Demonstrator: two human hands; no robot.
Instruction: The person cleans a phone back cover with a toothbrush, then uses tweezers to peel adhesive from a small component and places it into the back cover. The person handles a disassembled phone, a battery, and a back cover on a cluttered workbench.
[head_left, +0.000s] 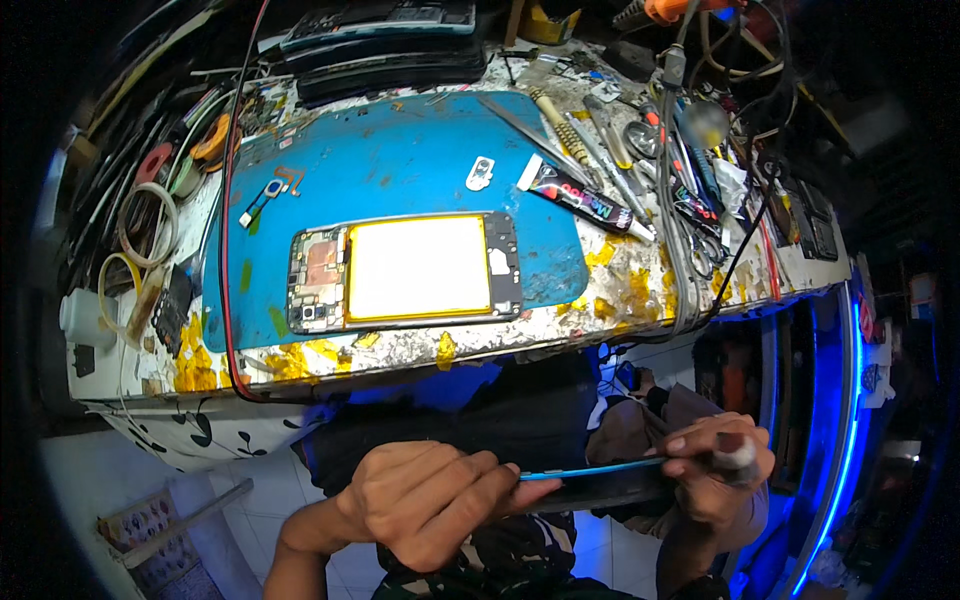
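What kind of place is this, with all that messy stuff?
It's probably a phone repair workshop: an opened phone lies on a blue mat, with hand tools and a squeeze tube nearby.

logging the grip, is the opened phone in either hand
No, the phone lies on the blue mat; the left hand and right hand hold a thin panel.

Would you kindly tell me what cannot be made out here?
In the head view:
Ends of the thin blue-edged panel: covered by the left hand and right hand.
Underside of the opened phone: turned down toward the blue mat.
Top of the dark stack: cut off by the upper edge.
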